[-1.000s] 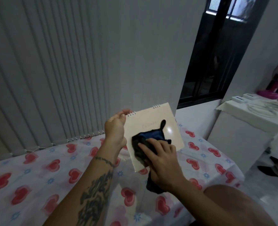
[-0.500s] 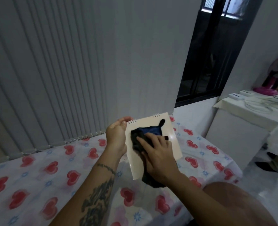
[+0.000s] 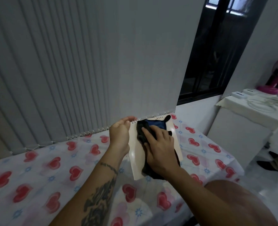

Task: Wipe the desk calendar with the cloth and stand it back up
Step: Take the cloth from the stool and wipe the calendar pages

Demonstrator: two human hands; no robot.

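Observation:
A cream spiral-bound desk calendar point(image 3: 135, 160) is held in the air above the table, its face turned towards me. My left hand point(image 3: 120, 136) grips its left edge near the spiral binding, thumb on the front. A dark blue and black cloth point(image 3: 153, 124) lies against the calendar's upper face, and part of it hangs below the calendar's lower edge. My right hand point(image 3: 159, 149) presses the cloth flat onto the calendar with its fingers spread straight.
A table with a white cloth printed with red hearts point(image 3: 53, 168) lies below my hands. Grey vertical blinds point(image 3: 86, 62) hang behind it. To the right stands a white cabinet point(image 3: 242, 128) with cables and a pink fan base point(image 3: 267, 91). A person's shoe point(image 3: 265, 165) shows beside it.
My right hand slid the cloth up the calendar's face towards the spiral binding. The left hand kept its hold on the left edge.

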